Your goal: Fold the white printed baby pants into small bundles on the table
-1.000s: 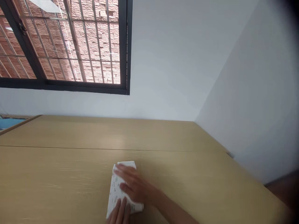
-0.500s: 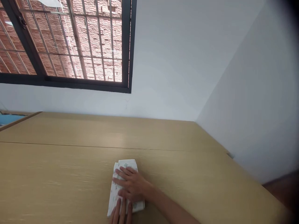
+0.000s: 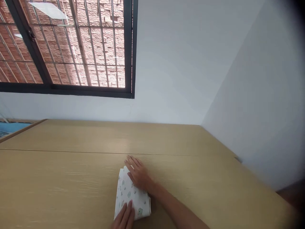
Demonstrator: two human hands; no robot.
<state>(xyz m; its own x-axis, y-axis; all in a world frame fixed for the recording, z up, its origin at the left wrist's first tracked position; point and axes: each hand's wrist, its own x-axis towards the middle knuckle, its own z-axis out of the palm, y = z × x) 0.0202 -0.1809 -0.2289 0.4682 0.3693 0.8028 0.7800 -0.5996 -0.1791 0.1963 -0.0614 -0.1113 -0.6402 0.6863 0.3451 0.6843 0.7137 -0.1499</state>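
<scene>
Pale walls meet in a corner behind the wooden bench point(image 3: 71, 178), and a dark-framed window point(image 3: 69, 47) at the far left shows a brick wall outside. Near the front edge of the bench I see 1 small folded cloth point(image 3: 131, 197), white with tiny green prints, lying flat.

My right hand point(image 3: 138, 175) rests open and flat, its fingers spread over the far end of the cloth and reaching a little past it onto the wood; it grips nothing. My left hand point(image 3: 125, 218) is only partly in view at the bottom edge; its fingers lie flat on the near end of the cloth, also without a grip, as far as I can tell.

Compared with 0.5 s ago, the right hand has slid from the middle of the cloth toward its far end, and more of the printed surface is now uncovered. I judge that the hand is smoothing the fold, so the cloth looks flatter and the pressing seems almost complete.
</scene>
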